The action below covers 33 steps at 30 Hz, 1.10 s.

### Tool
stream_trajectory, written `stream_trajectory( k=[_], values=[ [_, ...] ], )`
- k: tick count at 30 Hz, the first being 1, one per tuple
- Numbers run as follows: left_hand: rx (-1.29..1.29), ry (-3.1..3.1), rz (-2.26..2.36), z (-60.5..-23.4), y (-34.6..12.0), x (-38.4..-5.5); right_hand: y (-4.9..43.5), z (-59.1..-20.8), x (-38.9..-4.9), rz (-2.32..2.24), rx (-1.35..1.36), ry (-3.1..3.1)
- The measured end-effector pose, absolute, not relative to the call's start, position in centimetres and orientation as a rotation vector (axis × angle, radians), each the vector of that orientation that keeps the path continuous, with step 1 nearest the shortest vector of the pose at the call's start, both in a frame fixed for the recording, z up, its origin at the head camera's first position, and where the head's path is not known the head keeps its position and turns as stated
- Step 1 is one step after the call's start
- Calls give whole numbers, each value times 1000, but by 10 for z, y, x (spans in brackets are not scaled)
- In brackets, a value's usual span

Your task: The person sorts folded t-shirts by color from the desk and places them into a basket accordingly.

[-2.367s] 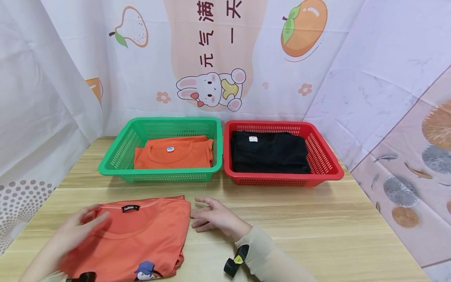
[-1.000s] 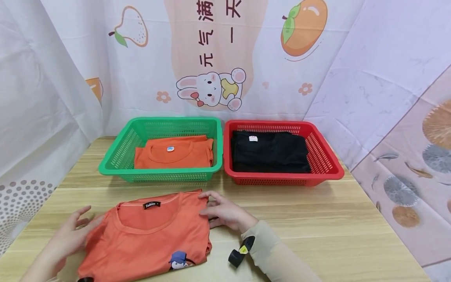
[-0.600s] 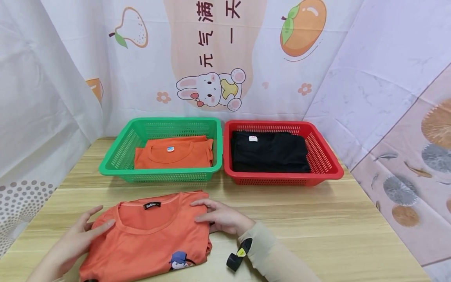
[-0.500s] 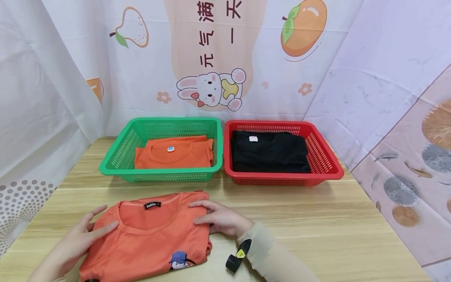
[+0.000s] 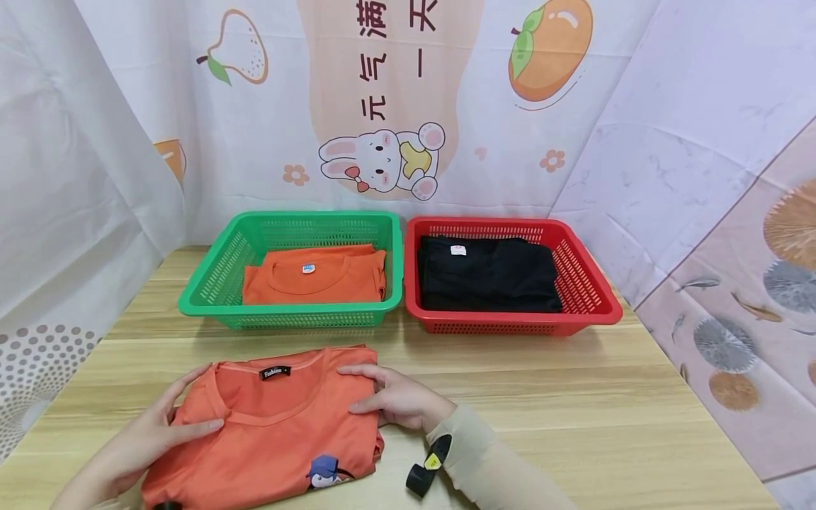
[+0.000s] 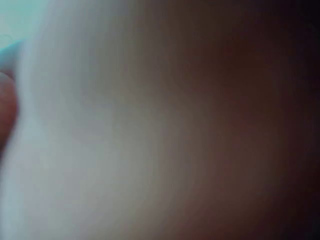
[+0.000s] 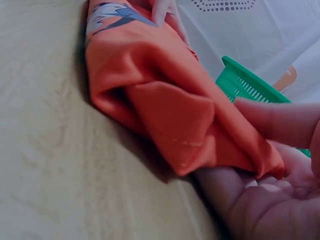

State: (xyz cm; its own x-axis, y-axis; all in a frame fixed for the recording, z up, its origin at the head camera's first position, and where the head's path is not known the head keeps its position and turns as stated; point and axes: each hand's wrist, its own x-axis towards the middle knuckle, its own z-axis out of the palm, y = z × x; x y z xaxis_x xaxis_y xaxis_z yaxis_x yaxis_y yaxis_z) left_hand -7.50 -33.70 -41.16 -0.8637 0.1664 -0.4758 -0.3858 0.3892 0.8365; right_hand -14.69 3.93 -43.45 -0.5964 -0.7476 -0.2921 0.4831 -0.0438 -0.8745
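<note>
A folded orange-red T-shirt (image 5: 268,439) lies on the table near its front, with a black neck label and a cartoon print in a blue cap. At its left side my left hand (image 5: 143,443) holds the shoulder, thumb across the top by the neckline. My right hand (image 5: 401,397) grips the opposite edge; in the right wrist view the fingers (image 7: 225,192) go under the folded cloth and the thumb (image 7: 280,120) is above it. The left wrist view is almost wholly blocked by a blurred close surface.
Behind the shirt stands a green basket (image 5: 290,309) with a folded orange shirt (image 5: 319,283) in it. Beside it on the right, a red basket (image 5: 510,319) holds folded black clothing (image 5: 491,276). A printed curtain (image 5: 255,156) hangs behind the wooden table (image 5: 574,411).
The T-shirt has shifted right along the table since the earliest frame. My right hand has moved onto its right edge, and the left hand has come further in over the left shoulder.
</note>
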Motion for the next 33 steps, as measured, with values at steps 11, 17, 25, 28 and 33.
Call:
stream_trajectory(
  k=[11,17,25,28,33],
  values=[
    [3,2026,1613,-409,-351,-71,39,-433,-146,-1806,-249,1417],
    [-36,2217,1520,-408,-350,-68,40,-429,-147,-1828,-236,1430],
    [-122,2343,1502,-400,-343,-64,41,-425,-148,-1842,-248,1440],
    [-111,2363,1549,-397,-342,-62,41,-422,-148,-1841,-260,1441],
    [-49,2441,1570,-392,-341,-59,42,-415,-147,-1841,-279,1458]
  ],
)
